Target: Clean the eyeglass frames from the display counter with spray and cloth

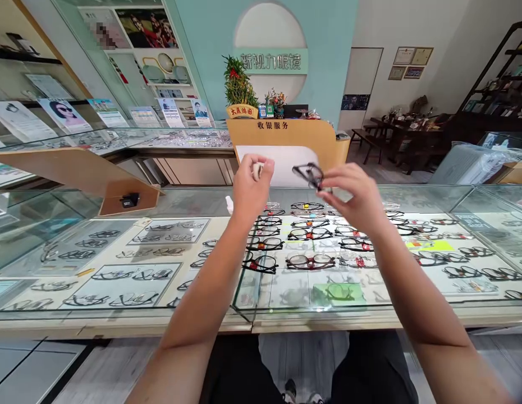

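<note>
My right hand (349, 191) pinches a pair of dark-framed eyeglasses (310, 173), held up above the glass counter with its frame blurred. To the left of it, my left hand (253, 179) is raised with the fingers curled in. A small whitish thing (256, 171) shows between its thumb and fingers, too hidden to name. Close to my left wrist is a small white bottle tip (229, 205). Below both hands, rows of eyeglasses (310, 262) lie in the glass display case (286, 320), many with red tags at the bridge.
On the left, a slanted wooden board (76, 174) rises from the counter. A green box (340, 293) lies near the case's front edge. Beyond the counter stand a wooden cashier desk (286, 132) and a potted plant (239, 84). A plastic-wrapped grey box (467, 163) is at right.
</note>
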`<move>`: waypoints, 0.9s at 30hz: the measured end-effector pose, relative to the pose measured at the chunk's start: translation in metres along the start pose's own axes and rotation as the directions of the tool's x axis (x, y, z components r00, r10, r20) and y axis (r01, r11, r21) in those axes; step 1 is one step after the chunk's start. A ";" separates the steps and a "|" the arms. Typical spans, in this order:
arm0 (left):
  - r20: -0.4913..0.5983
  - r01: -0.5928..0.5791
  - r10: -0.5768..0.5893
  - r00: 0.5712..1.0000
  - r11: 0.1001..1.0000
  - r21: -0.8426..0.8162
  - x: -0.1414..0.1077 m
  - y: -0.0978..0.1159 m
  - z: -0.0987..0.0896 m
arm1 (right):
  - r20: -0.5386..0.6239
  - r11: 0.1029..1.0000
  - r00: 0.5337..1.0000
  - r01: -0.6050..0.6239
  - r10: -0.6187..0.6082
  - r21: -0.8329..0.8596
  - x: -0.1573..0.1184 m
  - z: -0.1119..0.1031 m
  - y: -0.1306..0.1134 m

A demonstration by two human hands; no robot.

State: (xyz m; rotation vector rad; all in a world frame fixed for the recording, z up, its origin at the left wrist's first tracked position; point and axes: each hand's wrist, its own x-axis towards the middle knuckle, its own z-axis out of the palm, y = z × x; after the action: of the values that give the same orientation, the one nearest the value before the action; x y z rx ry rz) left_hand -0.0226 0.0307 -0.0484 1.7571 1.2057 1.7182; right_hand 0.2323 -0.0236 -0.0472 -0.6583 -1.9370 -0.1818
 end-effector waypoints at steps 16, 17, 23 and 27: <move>0.303 -0.337 0.210 0.930 0.818 0.466 -0.028 -0.090 0.016 | 0.820 0.947 0.498 -0.011 0.283 -0.321 -0.066 0.062 0.002; 0.320 -0.343 0.207 0.924 0.817 0.462 -0.029 -0.091 0.017 | 0.827 0.945 0.483 -0.005 0.288 -0.326 -0.067 0.064 0.003; 0.367 -0.337 0.167 0.915 0.817 0.468 -0.031 -0.089 0.021 | 0.843 0.938 0.456 0.043 0.287 -0.343 -0.075 0.072 0.009; 0.452 -0.280 0.035 0.891 0.827 0.488 -0.029 -0.085 0.017 | 0.848 0.935 0.443 0.057 0.291 -0.350 -0.076 0.073 0.010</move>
State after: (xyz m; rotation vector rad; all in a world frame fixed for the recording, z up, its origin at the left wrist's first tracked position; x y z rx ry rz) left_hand -0.0283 0.0585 -0.1352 2.4706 1.4557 1.0068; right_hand 0.2029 -0.0133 -0.1486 -1.3165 -2.9205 -0.0564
